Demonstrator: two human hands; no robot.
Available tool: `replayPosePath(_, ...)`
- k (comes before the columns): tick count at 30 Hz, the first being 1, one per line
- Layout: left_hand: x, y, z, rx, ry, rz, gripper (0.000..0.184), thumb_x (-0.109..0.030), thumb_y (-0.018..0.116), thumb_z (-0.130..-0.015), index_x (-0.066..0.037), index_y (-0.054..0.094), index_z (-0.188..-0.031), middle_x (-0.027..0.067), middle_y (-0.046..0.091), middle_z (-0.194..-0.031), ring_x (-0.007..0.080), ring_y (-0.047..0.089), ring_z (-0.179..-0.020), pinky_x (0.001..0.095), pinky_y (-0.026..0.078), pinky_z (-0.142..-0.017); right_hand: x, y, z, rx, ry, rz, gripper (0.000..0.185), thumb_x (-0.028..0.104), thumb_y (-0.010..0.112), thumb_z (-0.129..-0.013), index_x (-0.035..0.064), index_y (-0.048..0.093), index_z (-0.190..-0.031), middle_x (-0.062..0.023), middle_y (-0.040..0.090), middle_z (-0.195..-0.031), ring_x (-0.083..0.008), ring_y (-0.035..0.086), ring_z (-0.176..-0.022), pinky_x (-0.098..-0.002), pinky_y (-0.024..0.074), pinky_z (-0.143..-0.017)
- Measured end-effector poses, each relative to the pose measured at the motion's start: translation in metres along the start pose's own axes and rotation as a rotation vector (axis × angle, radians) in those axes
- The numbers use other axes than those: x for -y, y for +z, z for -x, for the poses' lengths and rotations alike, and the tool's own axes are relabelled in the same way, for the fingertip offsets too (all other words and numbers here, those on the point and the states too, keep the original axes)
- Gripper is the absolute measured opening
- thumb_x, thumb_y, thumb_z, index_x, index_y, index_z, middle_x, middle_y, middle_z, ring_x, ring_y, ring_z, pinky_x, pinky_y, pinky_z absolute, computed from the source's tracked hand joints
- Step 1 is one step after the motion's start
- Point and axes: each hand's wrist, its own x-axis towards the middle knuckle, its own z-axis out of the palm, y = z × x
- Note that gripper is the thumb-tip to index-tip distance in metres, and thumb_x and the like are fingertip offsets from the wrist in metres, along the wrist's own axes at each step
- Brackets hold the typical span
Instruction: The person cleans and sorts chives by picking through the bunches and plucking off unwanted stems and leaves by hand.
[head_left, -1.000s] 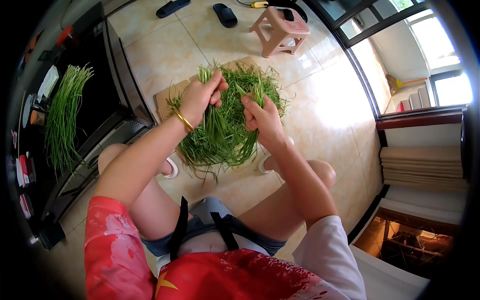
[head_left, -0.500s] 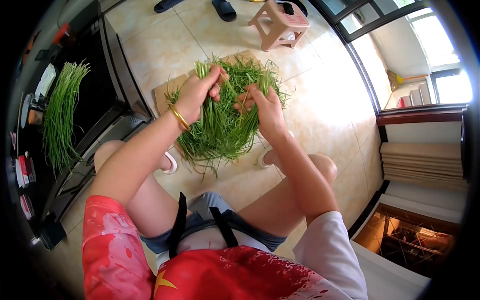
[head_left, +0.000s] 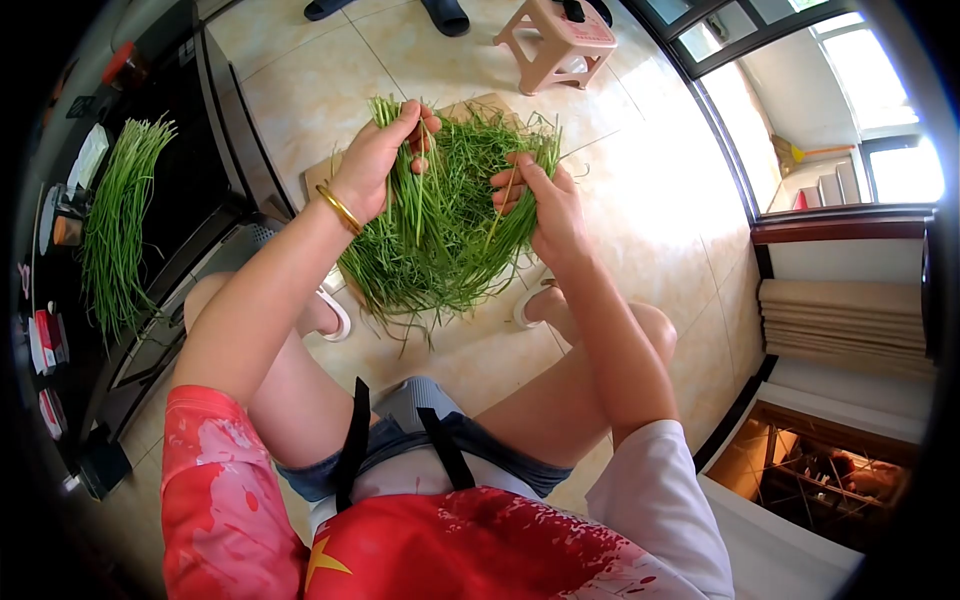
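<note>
My left hand [head_left: 385, 155], with a gold bangle at the wrist, is closed around a bunch of chives [head_left: 415, 215]; pale stalk ends poke out above the fingers and the green leaves hang down. Opposite it, my right hand [head_left: 545, 200] has its fingers curled on more chives, whose blades trail along its inner side. Both hands are above a loose heap of chives [head_left: 450, 270] spread over brown cardboard [head_left: 320, 180] on the floor. Exactly how many stalks the right fingers pinch is hidden.
On the dark cabinet [head_left: 180, 200] to the left lies a neat bundle of chives [head_left: 125, 215], near a red-lidded jar [head_left: 124, 68] and small boxes. A pink stool [head_left: 555, 45] and dark slippers [head_left: 445, 15] are at the far side. My knees and feet flank the heap.
My left hand has moved slightly up and left with its bunch. My right hand has shifted a little right, widening the gap between the hands. The view has moved slightly.
</note>
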Motion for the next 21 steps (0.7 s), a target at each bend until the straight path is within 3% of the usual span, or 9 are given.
replayPosePath(3,0.003,0.0,-0.001,0.011,0.006,-0.074,0.031,-0.035,0.052,-0.095,-0.006,0.058,-0.087,-0.001,0.052,-0.075,0.0072,0.046,-0.065,0.0209,0.04,-0.055,0.0,0.003,0.001,0.086,0.007,0.059,0.026,0.024,0.049,-0.097,-0.0009,0.051,-0.105,-0.0063,0.056,-0.073,-0.0116,0.052,-0.058,-0.0249,0.0431,-0.053)
replayPosePath(6,0.006,0.002,-0.001,-0.015,-0.011,-0.139,0.03,-0.036,0.054,-0.094,-0.007,0.059,-0.087,-0.002,0.054,-0.077,0.0064,0.048,-0.067,0.0222,0.04,-0.057,0.002,0.009,0.004,0.177,0.054,-0.051,0.027,0.024,0.057,-0.093,-0.0002,0.053,-0.104,0.0003,0.049,-0.066,-0.0069,0.043,-0.052,-0.0221,0.0362,-0.048)
replayPosePath(8,0.006,0.01,0.003,-0.034,-0.004,-0.186,0.03,-0.036,0.055,-0.094,-0.007,0.058,-0.089,-0.0021,0.053,-0.077,0.0068,0.047,-0.066,0.0213,0.04,-0.057,0.002,0.017,0.005,0.161,0.049,0.084,0.031,0.024,0.066,-0.087,0.0005,0.054,-0.103,0.0039,0.045,-0.064,-0.0046,0.039,-0.051,-0.021,0.0327,-0.046)
replayPosePath(9,0.007,0.013,0.004,-0.053,0.003,-0.233,0.029,-0.036,0.055,-0.094,-0.008,0.058,-0.09,-0.0022,0.053,-0.078,0.0071,0.046,-0.065,0.0205,0.039,-0.058,0.001,0.019,0.004,0.133,0.059,0.139,0.035,0.024,0.074,-0.08,0.0012,0.056,-0.1,0.0038,0.05,-0.068,-0.005,0.043,-0.054,-0.022,0.0351,-0.049)
replayPosePath(14,0.013,0.011,0.001,-0.032,0.044,-0.256,0.028,-0.036,0.056,-0.094,-0.008,0.058,-0.09,-0.0028,0.054,-0.082,0.0061,0.048,-0.07,0.0213,0.04,-0.058,-0.009,0.026,-0.003,0.074,-0.044,0.402,0.032,0.023,0.075,-0.077,0.0026,0.062,-0.098,0.0005,0.059,-0.076,-0.0068,0.049,-0.062,-0.024,0.0396,-0.056)
replayPosePath(17,0.009,0.013,0.003,-0.04,0.042,-0.28,0.027,-0.035,0.056,-0.094,-0.008,0.057,-0.089,-0.003,0.055,-0.083,0.0057,0.048,-0.071,0.0215,0.04,-0.058,-0.007,0.029,-0.005,0.058,0.01,0.386,0.031,0.024,0.073,-0.078,0.0026,0.062,-0.098,0.0019,0.056,-0.07,-0.0058,0.046,-0.058,-0.0235,0.0381,-0.053)
replayPosePath(19,0.008,0.015,0.004,-0.065,0.034,-0.279,0.027,-0.035,0.056,-0.094,-0.009,0.057,-0.089,-0.003,0.055,-0.083,0.0057,0.048,-0.071,0.0215,0.04,-0.058,-0.003,0.032,-0.002,0.049,0.048,0.353,0.023,0.02,0.071,-0.082,0.0034,0.059,-0.092,0.0048,0.045,-0.059,-0.0049,0.037,-0.047,-0.0228,0.0274,-0.043)
replayPosePath(21,0.008,0.013,0.003,-0.061,0.056,-0.297,0.025,-0.034,0.057,-0.093,-0.009,0.057,-0.09,-0.003,0.056,-0.084,0.0055,0.049,-0.07,0.0217,0.041,-0.057,-0.005,0.028,-0.005,0.067,0.062,0.332,0.026,0.023,0.071,-0.08,0.0037,0.061,-0.094,0.0045,0.048,-0.061,-0.0045,0.039,-0.048,-0.0229,0.0293,-0.043)
